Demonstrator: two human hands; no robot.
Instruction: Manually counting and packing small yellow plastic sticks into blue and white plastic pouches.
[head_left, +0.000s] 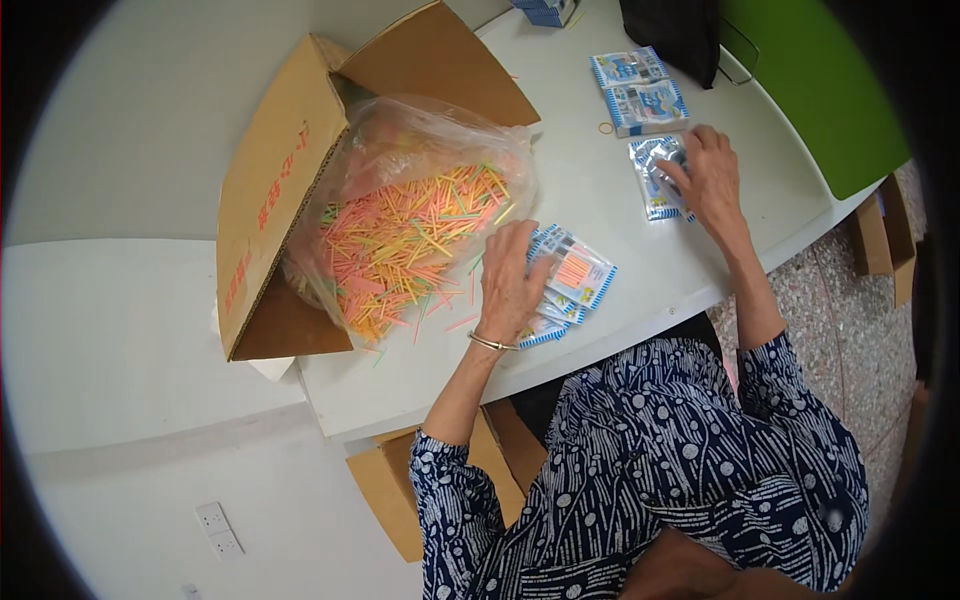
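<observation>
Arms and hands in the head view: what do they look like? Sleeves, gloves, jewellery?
Left hand and right hand: both ungloved. Thin metallic bangle on the left wrist; right wrist bare. Navy sleeves with white dots and streaks, leaving the forearms bare.

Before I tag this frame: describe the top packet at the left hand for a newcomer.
Find the big open cardboard box on the white table. Right of it, at the left hand, is a loose stack of blue-and-white packets. Of these, only the top packet visibly shows a striped orange-pink patch.
</observation>
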